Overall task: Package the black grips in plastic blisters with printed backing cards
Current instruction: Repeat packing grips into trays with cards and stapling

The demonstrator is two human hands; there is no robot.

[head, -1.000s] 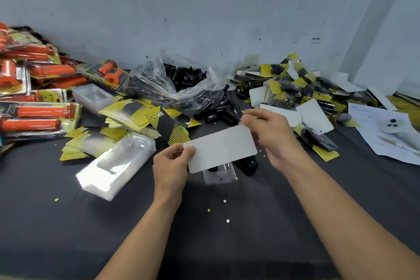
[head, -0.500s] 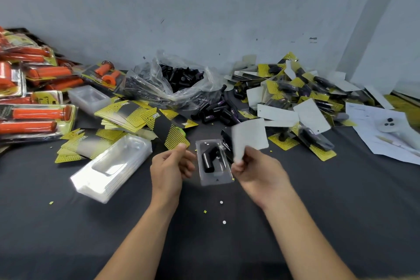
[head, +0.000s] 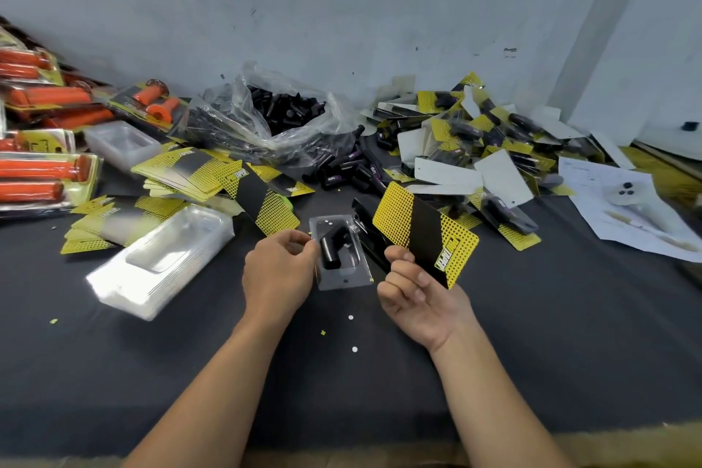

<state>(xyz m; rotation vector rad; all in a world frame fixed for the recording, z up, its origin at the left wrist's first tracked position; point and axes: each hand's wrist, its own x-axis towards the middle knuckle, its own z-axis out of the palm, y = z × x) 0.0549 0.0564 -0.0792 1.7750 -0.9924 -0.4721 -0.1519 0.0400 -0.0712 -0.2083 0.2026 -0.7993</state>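
Where the dark, matte cloth of the counter [head: 532,334] fills the middle of the frame, a clear moulded blister [head: 343,275] lies, a rounded rectangle with a glossy flange and a sunken pocket. One short black grip [head: 329,250], a smooth cylinder, sits slanted in that pocket. The left hand [head: 279,272] is at the blister's left edge, its fingers [head: 300,244] curled together and pinching the flange. Just right of centre the right hand [head: 421,296] lies palm up, thumb and fingers [head: 410,279] clamped on the lower corner of a stiff backing card [head: 425,236]. The card is shiny and round-cornered, yellow with fine black dots and a broad black diagonal band, and it tilts just beside the blister. At lower left a stack of empty blisters [head: 163,258] gleams, with fanned printed cards [head: 190,171] behind it. A crinkled transparent bag [head: 228,125] at upper centre holds many black grips, and loose grips [head: 342,167] spill before it. Finished packs [head: 475,129] heap at upper right; orange grip packs [head: 38,171] line the left edge.
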